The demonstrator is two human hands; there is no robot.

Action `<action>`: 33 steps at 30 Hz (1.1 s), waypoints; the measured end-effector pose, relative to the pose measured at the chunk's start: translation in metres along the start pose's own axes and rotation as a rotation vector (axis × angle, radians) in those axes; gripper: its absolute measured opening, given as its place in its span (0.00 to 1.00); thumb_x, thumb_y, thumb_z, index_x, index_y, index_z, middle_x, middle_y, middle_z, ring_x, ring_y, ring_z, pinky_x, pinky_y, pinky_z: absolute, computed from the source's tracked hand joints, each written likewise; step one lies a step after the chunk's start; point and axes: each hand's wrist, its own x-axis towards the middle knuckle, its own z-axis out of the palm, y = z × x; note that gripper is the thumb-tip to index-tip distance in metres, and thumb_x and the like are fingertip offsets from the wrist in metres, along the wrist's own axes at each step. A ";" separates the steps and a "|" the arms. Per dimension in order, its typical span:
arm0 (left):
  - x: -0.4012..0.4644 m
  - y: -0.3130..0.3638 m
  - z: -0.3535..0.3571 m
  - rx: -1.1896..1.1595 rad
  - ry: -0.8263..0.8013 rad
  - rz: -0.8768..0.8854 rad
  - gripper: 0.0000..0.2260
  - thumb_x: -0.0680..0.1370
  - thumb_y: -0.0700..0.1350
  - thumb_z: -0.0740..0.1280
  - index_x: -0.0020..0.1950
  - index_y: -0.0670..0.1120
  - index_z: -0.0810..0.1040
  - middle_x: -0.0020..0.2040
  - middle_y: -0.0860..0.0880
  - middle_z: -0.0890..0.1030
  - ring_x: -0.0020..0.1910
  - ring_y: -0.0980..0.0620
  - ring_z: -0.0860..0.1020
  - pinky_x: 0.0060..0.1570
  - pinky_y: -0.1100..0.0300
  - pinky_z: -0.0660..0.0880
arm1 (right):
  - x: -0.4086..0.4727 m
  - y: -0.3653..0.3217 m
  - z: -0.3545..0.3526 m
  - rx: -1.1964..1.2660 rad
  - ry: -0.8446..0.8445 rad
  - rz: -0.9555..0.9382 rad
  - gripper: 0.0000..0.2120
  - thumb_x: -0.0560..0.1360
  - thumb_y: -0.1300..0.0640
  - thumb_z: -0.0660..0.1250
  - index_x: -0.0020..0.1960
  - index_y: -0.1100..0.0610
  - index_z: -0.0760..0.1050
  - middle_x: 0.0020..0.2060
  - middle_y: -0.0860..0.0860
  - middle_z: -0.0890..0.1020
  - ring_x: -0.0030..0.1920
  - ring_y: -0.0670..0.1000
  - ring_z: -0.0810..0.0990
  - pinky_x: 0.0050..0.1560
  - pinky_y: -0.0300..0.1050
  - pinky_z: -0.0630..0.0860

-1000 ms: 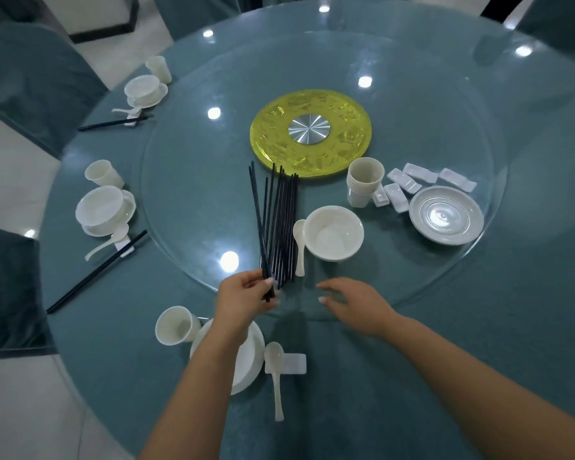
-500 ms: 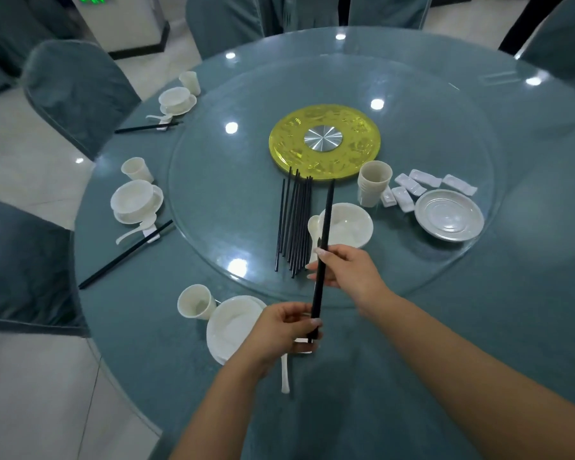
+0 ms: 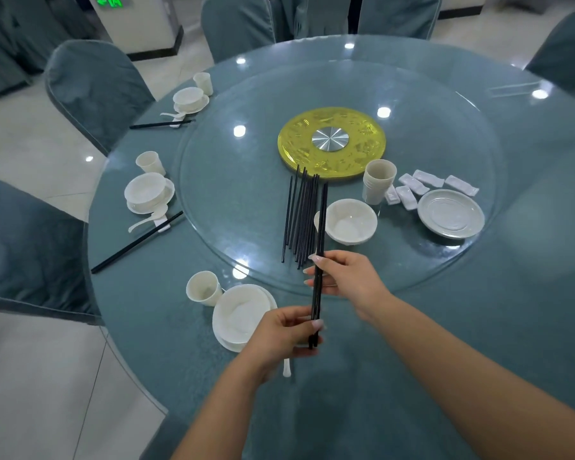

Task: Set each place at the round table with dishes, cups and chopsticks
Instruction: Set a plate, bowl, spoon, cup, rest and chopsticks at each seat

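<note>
A pair of chopsticks [image 3: 318, 260] has left the pile [image 3: 299, 220] and now hangs over the desk [image 3: 478, 327], left hand [image 3: 279, 333] pinching its near end, right hand [image 3: 342, 273] its middle; it can go beside the near plate [image 3: 239, 317], which lacks chopsticks

Black chopsticks [image 3: 318, 260] in my hands. Tabletop [image 3: 412, 343] teal, bowls [image 3: 351, 224] and cups [image 3: 377, 180] cream-white, centre disc [image 3: 362, 154] yellow with embossed pattern, silver hub [image 3: 330, 138].

Bare forearms, no sleeves, hands [image 3: 281, 330] with long pale polished nails
</note>
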 end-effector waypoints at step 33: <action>-0.012 -0.056 -0.051 0.334 0.286 -0.014 0.08 0.78 0.44 0.66 0.56 0.47 0.80 0.50 0.51 0.83 0.39 0.58 0.81 0.36 0.70 0.73 | -0.004 0.119 0.001 -0.670 0.046 0.318 0.08 0.73 0.61 0.71 0.37 0.64 0.78 0.28 0.54 0.80 0.27 0.50 0.80 0.31 0.43 0.80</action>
